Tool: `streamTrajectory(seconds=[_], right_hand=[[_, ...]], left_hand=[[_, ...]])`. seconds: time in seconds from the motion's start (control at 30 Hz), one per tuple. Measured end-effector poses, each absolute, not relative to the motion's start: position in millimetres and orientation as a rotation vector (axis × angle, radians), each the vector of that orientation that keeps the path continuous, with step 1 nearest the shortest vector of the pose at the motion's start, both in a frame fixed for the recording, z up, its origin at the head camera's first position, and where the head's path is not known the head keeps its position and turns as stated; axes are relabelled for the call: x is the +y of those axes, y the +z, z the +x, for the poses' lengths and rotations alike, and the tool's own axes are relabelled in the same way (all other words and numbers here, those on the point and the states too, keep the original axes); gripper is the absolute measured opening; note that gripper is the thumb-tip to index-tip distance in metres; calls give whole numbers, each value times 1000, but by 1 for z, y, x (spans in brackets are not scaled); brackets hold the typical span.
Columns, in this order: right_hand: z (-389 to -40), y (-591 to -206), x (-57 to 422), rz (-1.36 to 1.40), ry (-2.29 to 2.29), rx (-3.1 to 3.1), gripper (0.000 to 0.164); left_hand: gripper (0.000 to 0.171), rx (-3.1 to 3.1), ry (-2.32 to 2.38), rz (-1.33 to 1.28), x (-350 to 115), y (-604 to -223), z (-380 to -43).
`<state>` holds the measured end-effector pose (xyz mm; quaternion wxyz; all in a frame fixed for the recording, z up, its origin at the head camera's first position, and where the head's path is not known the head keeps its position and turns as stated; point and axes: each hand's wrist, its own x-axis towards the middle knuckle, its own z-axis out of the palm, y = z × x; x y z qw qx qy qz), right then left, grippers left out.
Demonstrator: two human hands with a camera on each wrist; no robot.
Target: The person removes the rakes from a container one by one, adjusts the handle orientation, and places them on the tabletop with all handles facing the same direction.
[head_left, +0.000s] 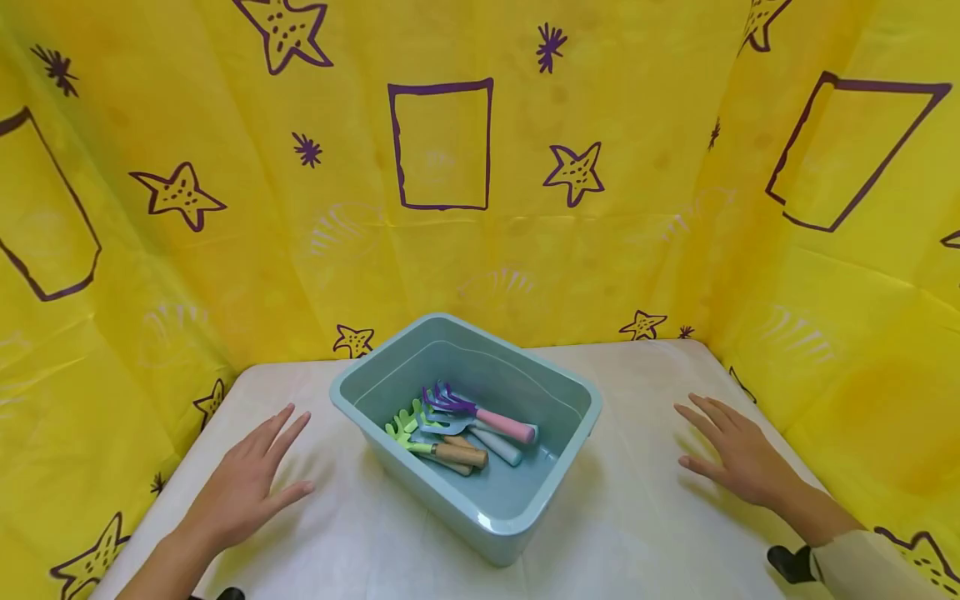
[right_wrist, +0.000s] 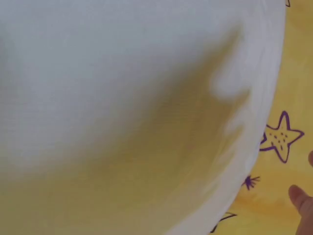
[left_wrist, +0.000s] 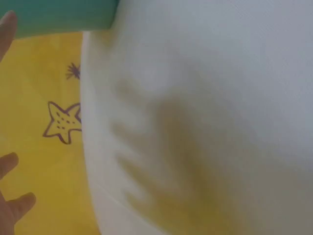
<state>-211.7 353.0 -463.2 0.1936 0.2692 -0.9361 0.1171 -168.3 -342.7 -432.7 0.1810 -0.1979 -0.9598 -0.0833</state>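
Note:
A grey-blue plastic bin (head_left: 480, 523) stands turned at an angle on the white table. Several small hand rakes and similar garden tools lie heaped inside it: a purple rake with a pink handle (head_left: 507, 426) on top, a green rake with a wooden handle (head_left: 459, 454), and pale blue handles (head_left: 498, 445) beneath; some heads are hidden. My left hand (head_left: 243, 483) hovers left of the bin, fingers spread, holding nothing. On the far right, my right hand (head_left: 738, 454) is held over the table with fingers extended, also bare. In the left wrist view the bin (left_wrist: 63, 17) shows at the top.
The white table (head_left: 630, 517) has rounded back corners. Yellow cloth walls (head_left: 442, 267) with purple starfish and box drawings surround it at the back and both sides. Each hand casts a shadow on the tabletop.

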Motion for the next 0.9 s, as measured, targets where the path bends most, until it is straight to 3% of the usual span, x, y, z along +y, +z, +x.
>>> streamTrajectory(seconds=[0.57,0.9], right_hand=[[-234,-419,319,809,364,-2429,74],[-247,-394,293,917,374,-2291,67]], left_hand=[[82,-2456,-297,-734,-304,-406,-185],[76,-2537,-657,-536,-280,-402,-193]])
